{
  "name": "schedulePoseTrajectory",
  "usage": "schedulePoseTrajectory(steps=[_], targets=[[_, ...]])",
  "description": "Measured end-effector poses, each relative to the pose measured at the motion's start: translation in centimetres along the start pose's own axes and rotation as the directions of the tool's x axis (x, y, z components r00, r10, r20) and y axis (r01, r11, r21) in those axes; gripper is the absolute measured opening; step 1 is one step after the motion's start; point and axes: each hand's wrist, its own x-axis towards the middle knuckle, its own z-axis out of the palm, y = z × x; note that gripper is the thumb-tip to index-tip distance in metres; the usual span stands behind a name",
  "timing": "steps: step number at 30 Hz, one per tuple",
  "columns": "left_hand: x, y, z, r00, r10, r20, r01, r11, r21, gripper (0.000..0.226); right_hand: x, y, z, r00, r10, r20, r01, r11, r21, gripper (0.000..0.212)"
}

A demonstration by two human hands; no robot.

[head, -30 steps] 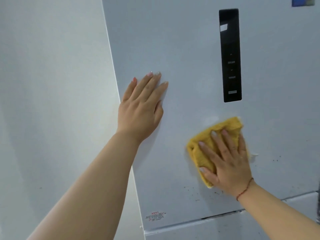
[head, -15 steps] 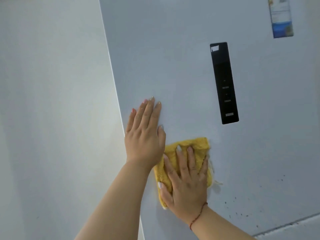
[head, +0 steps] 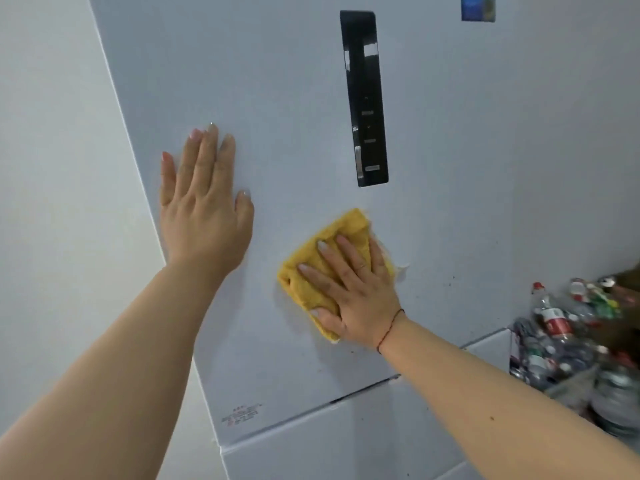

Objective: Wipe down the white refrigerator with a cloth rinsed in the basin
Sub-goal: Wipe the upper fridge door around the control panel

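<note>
The white refrigerator (head: 284, 98) fills most of the view, its upper door facing me. A folded yellow cloth (head: 311, 268) lies flat against that door, below the black control panel (head: 365, 98). My right hand (head: 356, 292) presses the cloth to the door with straight, spread fingers. My left hand (head: 204, 209) rests flat on the door near its left edge, fingers straight and pointing up, holding nothing. Small dark specks dot the door to the right of the cloth. The basin is not in view.
A white wall (head: 52, 202) runs along the left of the fridge. A pile of plastic bottles (head: 571, 337) crowds the lower right corner. A sticker (head: 478, 8) sits high on the door. The seam to the lower door (head: 360, 393) runs under my right wrist.
My right hand has slid the cloth to the right, away from my left hand. The view has dropped and shifted, bringing the bottles into sight.
</note>
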Motion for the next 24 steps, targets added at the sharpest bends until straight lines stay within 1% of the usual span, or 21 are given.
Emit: schedulePoseTrajectory(steps=[2, 3, 4, 5, 6, 8, 10, 11, 12, 13, 14, 15, 17, 19, 20, 22, 23, 24], targets=[[-0.5, 0.8, 0.4, 1.000, -0.024, 0.017, 0.023, 1.000, 0.013, 0.065, -0.8, 3.1, -0.3, 0.989, 0.143, 0.043, -0.140, 0.989, -0.051, 0.063], [-0.9, 1.2, 0.6, 0.999, -0.022, 0.028, 0.022, 1.000, 0.017, 0.065, -1.4, 4.5, -0.4, 0.970, 0.232, 0.074, -0.225, 0.971, -0.083, 0.065], [-1.4, 1.5, 0.9, 0.999, -0.012, 0.041, 0.011, 1.000, 0.020, 0.065, -2.1, 5.6, -0.4, 0.937, 0.334, 0.098, -0.324, 0.940, -0.107, 0.068], [-1.9, 1.7, 1.2, 0.999, 0.007, 0.054, -0.008, 1.000, 0.022, 0.065, -2.9, 6.6, -0.5, 0.888, 0.446, 0.116, -0.433, 0.894, -0.117, 0.069], [-2.4, 1.9, 1.4, 0.998, 0.027, 0.065, -0.028, 0.999, 0.022, 0.064, -3.9, 7.1, -0.5, 0.816, 0.562, 0.132, -0.552, 0.827, -0.108, 0.070], [-3.5, 2.1, 1.7, 0.996, 0.060, 0.073, -0.061, 0.998, 0.015, 0.063, -5.5, 7.3, -0.6, 0.620, 0.765, 0.176, -0.770, 0.636, -0.052, 0.075], [-4.7, 2.0, 1.9, 0.992, 0.094, 0.083, -0.095, 0.995, 0.008, 0.061, -6.2, 5.9, -0.3, 0.423, 0.887, 0.183, -0.903, 0.429, 0.008, 0.080], [-5.1, 1.8, 1.9, 0.990, 0.114, 0.083, -0.114, 0.993, -0.005, 0.060, -6.1, 4.7, -0.1, 0.350, 0.921, 0.170, -0.936, 0.350, 0.032, 0.081], [-5.6, 1.6, 1.8, 0.988, 0.131, 0.084, -0.130, 0.991, -0.021, 0.059, -5.9, 3.3, 0.3, 0.296, 0.941, 0.165, -0.955, 0.291, 0.054, 0.082], [-6.1, 1.4, 1.8, 0.986, 0.146, 0.084, -0.143, 0.989, -0.044, 0.058, -5.7, 1.7, 0.7, 0.270, 0.949, 0.161, -0.962, 0.262, 0.071, 0.082], [-6.4, 1.1, 1.7, 0.984, 0.159, 0.078, -0.154, 0.986, -0.069, 0.056, -5.4, 0.0, 1.0, 0.277, 0.948, 0.159, -0.960, 0.267, 0.082, 0.081], [-6.7, 0.9, 1.6, 0.983, 0.170, 0.069, -0.163, 0.982, -0.094, 0.055, -5.2, -1.9, 1.2, 0.315, 0.936, 0.159, -0.948, 0.304, 0.090, 0.080], [-7.3, 0.3, 1.6, 0.981, 0.187, 0.052, -0.179, 0.975, -0.131, 0.052, -4.9, -5.9, 1.6, 0.448, 0.878, 0.169, -0.894, 0.439, 0.089, 0.076], [-7.7, 0.0, 1.8, 0.979, 0.196, 0.051, -0.186, 0.971, -0.152, 0.051, -5.1, -9.7, 1.8, 0.612, 0.770, 0.180, -0.789, 0.609, 0.078, 0.070], [-7.9, -0.1, 1.8, 0.979, 0.198, 0.046, -0.189, 0.970, -0.152, 0.050, -5.2, -11.2, 2.0, 0.705, 0.688, 0.174, -0.706, 0.703, 0.081, 0.068], [-8.2, 0.2, 2.1, 0.980, 0.196, 0.031, -0.189, 0.971, -0.146, 0.051, -5.7, -13.1, 2.3, 0.878, 0.461, 0.125, -0.474, 0.873, 0.110, 0.062], [-8.5, 0.4, 2.3, 0.981, 0.191, 0.027, -0.186, 0.973, -0.137, 0.051, -6.0, -13.5, 2.5, 0.939, 0.332, 0.090, -0.342, 0.929, 0.142, 0.060], [-8.7, 0.6, 2.4, 0.983, 0.182, 0.025, -0.178, 0.976, -0.124, 0.052, -6.4, -13.7, 2.6, 0.976, 0.210, 0.064, -0.218, 0.961, 0.170, 0.058]])
